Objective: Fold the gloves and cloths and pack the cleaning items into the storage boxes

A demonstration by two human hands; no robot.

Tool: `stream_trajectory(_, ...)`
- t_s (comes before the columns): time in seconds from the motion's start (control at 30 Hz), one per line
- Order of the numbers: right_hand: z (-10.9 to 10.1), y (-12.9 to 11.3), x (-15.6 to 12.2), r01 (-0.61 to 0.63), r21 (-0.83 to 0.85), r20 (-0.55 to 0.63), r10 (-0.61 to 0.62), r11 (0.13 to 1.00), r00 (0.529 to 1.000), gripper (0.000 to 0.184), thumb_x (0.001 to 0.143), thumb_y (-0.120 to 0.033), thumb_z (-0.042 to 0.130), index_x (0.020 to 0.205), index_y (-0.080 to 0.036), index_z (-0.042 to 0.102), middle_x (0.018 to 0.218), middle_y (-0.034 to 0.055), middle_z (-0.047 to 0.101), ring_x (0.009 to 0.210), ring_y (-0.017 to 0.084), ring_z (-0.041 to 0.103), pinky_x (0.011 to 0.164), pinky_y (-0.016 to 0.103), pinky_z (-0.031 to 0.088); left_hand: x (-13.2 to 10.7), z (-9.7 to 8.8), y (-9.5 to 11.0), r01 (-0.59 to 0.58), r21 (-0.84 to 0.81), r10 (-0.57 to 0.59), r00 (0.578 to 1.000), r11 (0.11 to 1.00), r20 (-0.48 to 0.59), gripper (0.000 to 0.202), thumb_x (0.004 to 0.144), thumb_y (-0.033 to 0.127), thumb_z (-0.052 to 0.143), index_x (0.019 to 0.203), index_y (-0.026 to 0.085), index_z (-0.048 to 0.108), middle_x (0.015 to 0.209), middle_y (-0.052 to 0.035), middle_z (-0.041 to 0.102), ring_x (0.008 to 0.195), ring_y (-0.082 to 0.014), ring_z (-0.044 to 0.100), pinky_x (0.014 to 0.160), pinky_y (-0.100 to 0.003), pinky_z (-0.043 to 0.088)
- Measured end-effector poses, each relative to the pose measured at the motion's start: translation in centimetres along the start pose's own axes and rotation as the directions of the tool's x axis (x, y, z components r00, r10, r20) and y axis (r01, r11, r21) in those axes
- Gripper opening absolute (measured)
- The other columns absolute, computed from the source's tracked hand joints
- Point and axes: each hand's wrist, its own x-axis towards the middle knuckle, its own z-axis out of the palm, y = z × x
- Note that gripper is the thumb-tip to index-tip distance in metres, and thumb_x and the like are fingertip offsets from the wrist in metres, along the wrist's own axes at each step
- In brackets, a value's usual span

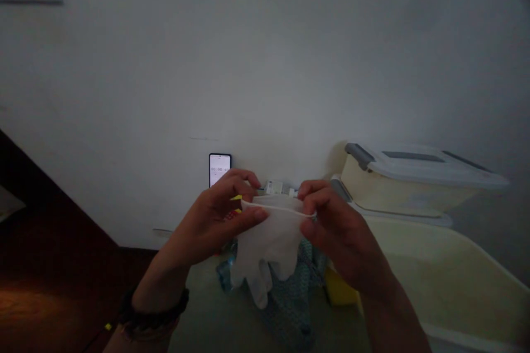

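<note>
A thin white disposable glove (271, 240) hangs in front of me, its fingers pointing down and its cuff held open at the top. My left hand (223, 212) pinches the left side of the cuff between thumb and fingers. On the other side, my right hand (333, 223) grips the cuff's right edge the same way. Behind and below the glove, a blue-green patterned cloth (290, 309) lies on the table, partly hidden.
A phone (220, 168) with a lit screen leans against the white wall. At right stand a lidded storage box (406, 187) and a large cream tub (447, 265). Something yellow (342, 288) sits near my right wrist. Dark flooring (49, 287) shows at lower left.
</note>
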Motion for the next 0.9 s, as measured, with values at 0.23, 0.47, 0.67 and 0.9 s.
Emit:
stream_trajectory(0.23, 0.4, -0.1, 0.0, -0.268, 0.076, -0.089, 0.274, 0.96, 0.958, 0.015, 0.086, -0.034, 0.058, 0.084, -0.023, 0.047, 0.092, 0.0012, 0.06, 0.083, 0.014, 0.058, 0.069, 0.026, 0.046, 0.3, -0.2, -0.2, 0.146, -0.068, -0.155, 0.977, 0.987, -0.145, 0.016, 0.07, 0.017, 0.072, 0.073, 0.017, 0.056, 0.064, 0.0032, 0.057, 0.057, -0.0089, 0.053, 0.049, -0.018, 0.043)
stream_trajectory(0.47, 0.9, 0.1, 0.5, -0.179, 0.185, -0.333, 0.233, 0.966, 0.914, 0.017, 0.079, -0.025, 0.066, 0.09, -0.025, 0.052, 0.077, -0.0043, 0.063, 0.071, 0.01, 0.06, 0.062, 0.021, 0.047, 0.7, 0.1, -0.5, 0.128, -0.155, -0.153, 0.974, 0.98, -0.168, 0.024, 0.069, 0.012, 0.073, 0.088, 0.018, 0.059, 0.077, 0.0026, 0.063, 0.068, -0.0079, 0.058, 0.058, -0.015, 0.047)
stream_trajectory(0.67, 1.6, 0.0, 0.6, -0.103, 0.149, -0.464, 0.161, 0.983, 0.871, 0.02, 0.074, -0.021, 0.069, 0.087, -0.024, 0.054, 0.076, -0.0033, 0.065, 0.07, 0.011, 0.062, 0.061, 0.022, 0.051, 0.7, 0.9, -0.5, 0.119, -0.173, -0.154, 0.966, 0.978, -0.206, 0.023, 0.069, 0.012, 0.074, 0.085, 0.018, 0.059, 0.078, 0.0031, 0.062, 0.072, -0.0081, 0.059, 0.065, -0.017, 0.048)
stream_trajectory(0.9, 1.5, 0.0, 0.7, -0.147, 0.144, -0.433, 0.196, 0.979, 0.88, 0.012, 0.076, -0.024, 0.067, 0.085, -0.023, 0.058, 0.073, -0.0028, 0.067, 0.067, 0.012, 0.063, 0.056, 0.021, 0.052, 0.7, 0.5, -0.6, 0.107, -0.148, -0.145, 0.948, 0.983, -0.284, 0.016, 0.069, 0.016, 0.074, 0.079, 0.018, 0.062, 0.072, 0.0023, 0.061, 0.066, -0.0092, 0.057, 0.06, -0.018, 0.046)
